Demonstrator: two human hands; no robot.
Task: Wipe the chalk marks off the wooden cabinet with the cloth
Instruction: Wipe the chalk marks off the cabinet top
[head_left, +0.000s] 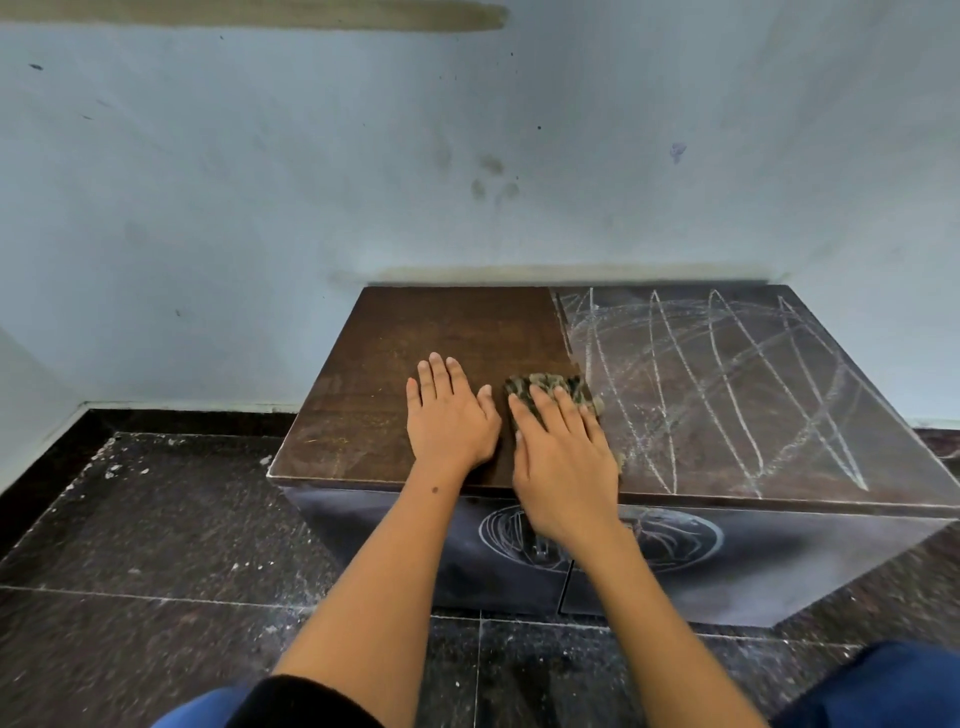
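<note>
The cloth (558, 397) lies on the wooden cabinet (415, 332) top, pressed flat under the right hand (563, 457), fingers extended. Chalk marks (727, 384) cover the surface rightward. The left hand (449, 421) rests just beside, palm down, fingers straight.

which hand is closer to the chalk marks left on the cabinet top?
Right. The right hand presses the cloth at the edge of the chalk marks; the left hand lies flat on the clean wood, farther left of them.
</note>
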